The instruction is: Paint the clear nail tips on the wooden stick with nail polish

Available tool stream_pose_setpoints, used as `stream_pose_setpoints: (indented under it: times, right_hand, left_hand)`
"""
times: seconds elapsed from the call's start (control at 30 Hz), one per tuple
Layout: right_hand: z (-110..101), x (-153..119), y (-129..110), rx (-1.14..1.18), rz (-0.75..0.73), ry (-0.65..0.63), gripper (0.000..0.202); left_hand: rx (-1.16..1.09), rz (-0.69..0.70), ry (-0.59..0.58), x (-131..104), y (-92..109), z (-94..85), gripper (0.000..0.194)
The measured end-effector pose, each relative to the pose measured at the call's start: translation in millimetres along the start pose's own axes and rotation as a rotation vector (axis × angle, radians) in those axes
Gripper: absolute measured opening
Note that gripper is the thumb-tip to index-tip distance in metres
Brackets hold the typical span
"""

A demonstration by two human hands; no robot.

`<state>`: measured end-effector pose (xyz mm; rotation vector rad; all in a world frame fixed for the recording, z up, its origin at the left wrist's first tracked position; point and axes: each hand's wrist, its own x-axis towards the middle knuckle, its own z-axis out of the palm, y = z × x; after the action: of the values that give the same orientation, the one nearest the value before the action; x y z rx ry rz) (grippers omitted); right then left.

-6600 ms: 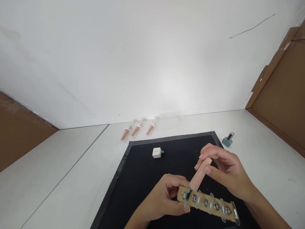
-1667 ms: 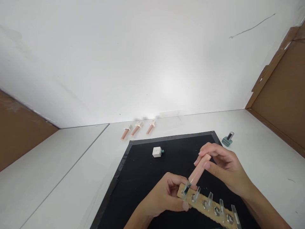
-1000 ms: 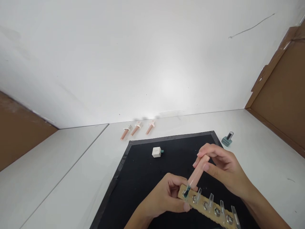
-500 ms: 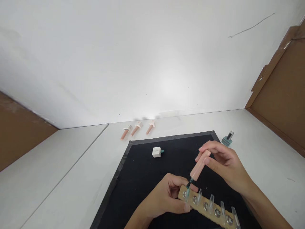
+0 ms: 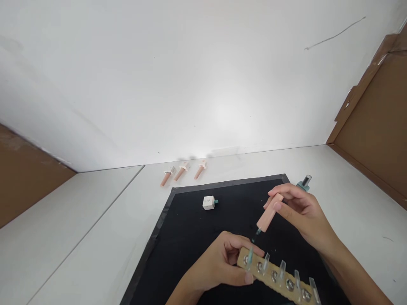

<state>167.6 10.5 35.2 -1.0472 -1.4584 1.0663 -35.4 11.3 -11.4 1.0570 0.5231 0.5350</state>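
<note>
Watching remotely over the head cam. Left hand [image 5: 222, 264] is pinching the near-left end of the tan strip [image 5: 269, 276] between thumb and fingers, holding it above the black mat [image 5: 178, 237]. Strip carries a row of silver discs [image 5: 289, 284] and five upright tips; the one at the left end [image 5: 250, 256] has teal on it, the other four look clear. Right hand [image 5: 300, 216] has the pink brush cap [image 5: 269, 212] pinched between thumb and fingertips, tilted, brush end down. Bristles [image 5: 256, 235] are loaded dark teal; I read a small gap between them and the teal tip.

Containers: white bottle [image 5: 209, 202] is on its side on the mat, neck bare and pointing right, teal on the neck. Walls opaque, so I can't tell the fill level. Teal bottle [image 5: 302, 186] with a silver cap on stands off the mat's far-right corner, partly behind the right hand; can't tell whether the colour is glass or contents. Three white bottles with pink caps on lie at the back of the white table [image 5: 95, 245]: left one [image 5: 167, 177], middle one [image 5: 182, 171], right one [image 5: 201, 170]. Contents hidden on all three.
</note>
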Motion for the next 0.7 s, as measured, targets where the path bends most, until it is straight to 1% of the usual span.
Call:
stream_pose_setpoints:
  times: [0.13, 0.2, 0.23, 0.4, 0.47, 0.53, 0.63, 0.7]
  right_hand:
    - [3.2, -0.5, -4.9, 0.108, -0.097, -0.119, 0.01]
    - [4.4, -0.3, -6.0, 0.103, -0.101, -0.133, 0.01]
    - [4.6, -0.1, -5.8, 0.087, -0.087, -0.119, 0.01]
    - [2.4, 0.3, -1.8, 0.021, -0.022, 0.028, 0.011]
    - [2.1, 0.0, -1.9, 0.055, -0.037, 0.039, 0.01]
    - [2.7, -0.4, -3.3, 0.108, -0.07, -0.008, 0.009]
    - [4.6, -0.4, -5.8, 0.152, -0.125, -0.121, 0.01]
    - [5.5, -0.1, -6.4, 0.148, -0.139, -0.145, 0.011]
  left_hand:
    - [0.038, -0.011, 0.011, 2.2, 7.1, 3.6, 0.034]
    - [0.021, -0.012, 0.004, 2.8, 7.8, 4.2, 0.034]
    - [0.009, -0.011, 0.0, 2.7, 6.9, 3.9, 0.034]
    - [-0.041, -0.016, 0.015, 0.2, -0.5, 0.4, 0.036]
    - [-0.049, -0.014, 0.016, -0.2, 0.1, 0.3, 0.035]
    - [-0.038, -0.008, 0.01, 0.2, 3.3, 1.2, 0.035]
    - [0.0, 0.007, -0.004, 1.5, 8.1, 3.1, 0.034]
    - [0.004, 0.012, -0.014, 1.8, 8.6, 3.3, 0.034]
